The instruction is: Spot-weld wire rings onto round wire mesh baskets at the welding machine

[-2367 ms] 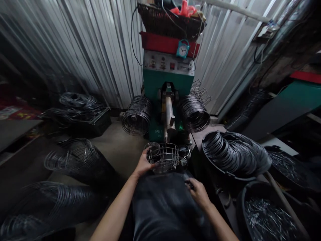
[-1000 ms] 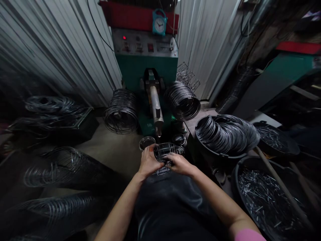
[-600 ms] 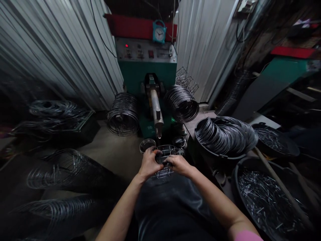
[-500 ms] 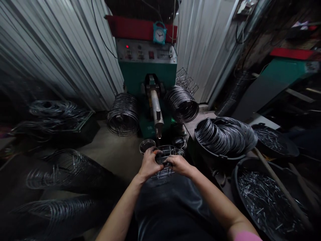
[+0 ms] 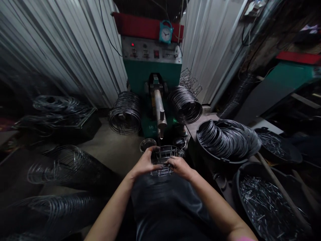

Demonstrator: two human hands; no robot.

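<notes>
While both hands meet at one basket, step in hand: apparently lining up or fitting a wire on it, to judge by how closely the fingers work.
Basket: the round wire basket (image 5: 164,170) is in front of the green machine (image 5: 140,70), nearer the person than the tip of the metal rod (image 5: 158,102) and just beyond the dark cloth (image 5: 165,201) over the lap.
Left hand: the left hand (image 5: 144,163) grips the basket from its left side, thumb across the near part, fingers toward the far rim.
Right hand: the right hand (image 5: 181,166) has its fingers bent together at the basket (whether they pinch a loose wire, I cannot tell).
Machine: a red light (image 5: 132,44) glows on the panel, under a blue clock (image 5: 166,34).
Supplies: wire rings (image 5: 230,140) lie in a black tub to the right, with short wires (image 5: 265,207) in another tub, nearer.
Next move calls for: a firm left hold, and the right fingers kept clear of the rod's tip if the basket goes beneath it.
</notes>
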